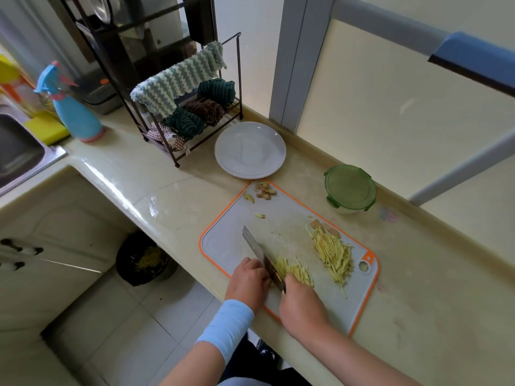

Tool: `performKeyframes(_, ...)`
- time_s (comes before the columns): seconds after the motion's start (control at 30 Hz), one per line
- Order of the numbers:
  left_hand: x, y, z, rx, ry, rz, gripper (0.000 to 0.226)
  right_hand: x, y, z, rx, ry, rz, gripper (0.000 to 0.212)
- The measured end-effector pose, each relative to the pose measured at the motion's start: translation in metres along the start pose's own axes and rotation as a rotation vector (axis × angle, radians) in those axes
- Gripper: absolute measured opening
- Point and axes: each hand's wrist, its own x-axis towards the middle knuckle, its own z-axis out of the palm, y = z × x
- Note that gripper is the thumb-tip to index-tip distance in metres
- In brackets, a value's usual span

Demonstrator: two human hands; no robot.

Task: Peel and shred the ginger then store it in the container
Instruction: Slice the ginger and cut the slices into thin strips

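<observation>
- The right hand (pixel 302 302) is gripping the knife (pixel 255 245) by its handle in the lower middle of the frame, with its fingers wrapped round the handle. The blade is standing on edge on the cutting board (pixel 231 240).
- The left hand (pixel 248 277) is resting on the board just left of the blade with its fingers curled close against it. I cannot tell whether they are holding anything.
- A small heap of ginger shreds (pixel 292 270) is lying just right of the blade, touching the right hand.
- A bigger pile of shreds (pixel 334 254) is lying further right on the board, near its hanging hole.
- Peel scraps (pixel 264 189) are sitting at the board's top corner.
- The container (pixel 350 188), green lid on, is standing on the table (pixel 167 196) right of that corner, apart from the board.
- A white plate (pixel 250 150) is sitting just above the board.
- A blue spray bottle (pixel 75 112) is standing at the upper left, beside the sink (pixel 16 151).
</observation>
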Motion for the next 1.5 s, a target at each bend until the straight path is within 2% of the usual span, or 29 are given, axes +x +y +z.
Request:
performKeyframes(0.2,0.002,-0.003,0.004,-0.012,-0.070,-0.008,0.025,0.005,0.001,0.008,0.002,0.002,0.025,0.011)
performKeyframes(0.37,-0.001,0.000,0.004,-0.055,-0.062,-0.060,0.017,0.023,-0.005,0.006,0.037,0.016,0.015,0.009)
performKeyframes(0.47,-0.004,0.005,0.000,-0.093,-0.107,-0.156,0.007,0.029,0.007,-0.003,0.146,-0.014,0.034,0.012)
performKeyframes(0.57,-0.001,0.013,-0.004,-0.039,-0.175,-0.200,0.019,0.034,0.028,-0.021,0.283,-0.009,0.105,0.017)
performKeyframes(0.7,0.016,0.035,-0.014,-0.145,-0.256,-0.274,0.020,0.029,0.056,-0.047,0.386,0.049,0.131,0.026)
performKeyframes(0.87,0.026,0.022,-0.048,-0.223,-0.110,-0.472,0.018,0.010,0.069,-0.055,0.288,0.024,0.027,0.027)
performKeyframes(1.0,0.021,0.002,-0.064,-0.169,-0.087,-0.573,0.025,-0.008,0.067,-0.035,0.160,-0.133,-0.123,0.029)
performKeyframes(1.1,0.017,0.004,-0.066,-0.111,-0.114,-0.597,0.034,-0.009,0.075,-0.026,0.114,-0.157,-0.127,0.030)
performKeyframes(1.2,0.014,0.016,-0.061,-0.105,-0.172,-0.578,0.037,-0.005,0.089,-0.031,0.072,-0.072,-0.080,0.028)
performKeyframes(1.37,0.014,0.047,-0.044,-0.109,-0.445,-0.430,0.038,-0.001,0.106,-0.050,0.100,0.045,-0.001,0.025)
performKeyframes(1.43,0.020,0.053,-0.044,-0.080,-0.454,-0.441,0.039,-0.004,0.108,-0.053,0.108,0.064,-0.015,0.025)
performKeyframes(1.5,0.027,0.054,-0.047,-0.022,-0.393,-0.478,0.044,-0.008,0.108,-0.051,0.101,0.034,-0.059,0.025)
